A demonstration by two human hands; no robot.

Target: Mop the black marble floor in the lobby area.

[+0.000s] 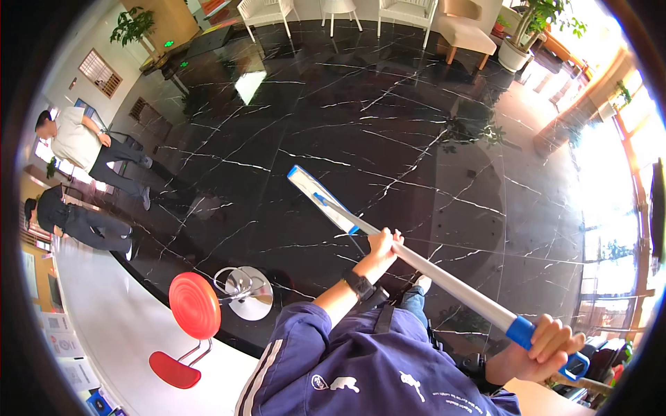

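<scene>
A flat mop's long metal pole (452,278) runs from the lower right toward the middle of the view. Around its middle, my left hand (384,244) is closed, with a dark watch on the wrist. My right hand (549,348) grips the blue end of the handle, where a blue hanging loop sticks out. The wide, pale mop head (322,200) with blue ends lies on the dark marble floor (291,130), ahead and to the left of my left hand.
A red bar stool (195,306) stands at a white counter (125,333) at lower left. Two people (78,138) stand at the far left. White chairs (266,11), a beige chair (465,34) and a potted plant (514,54) line the far side. Bright windows are at right.
</scene>
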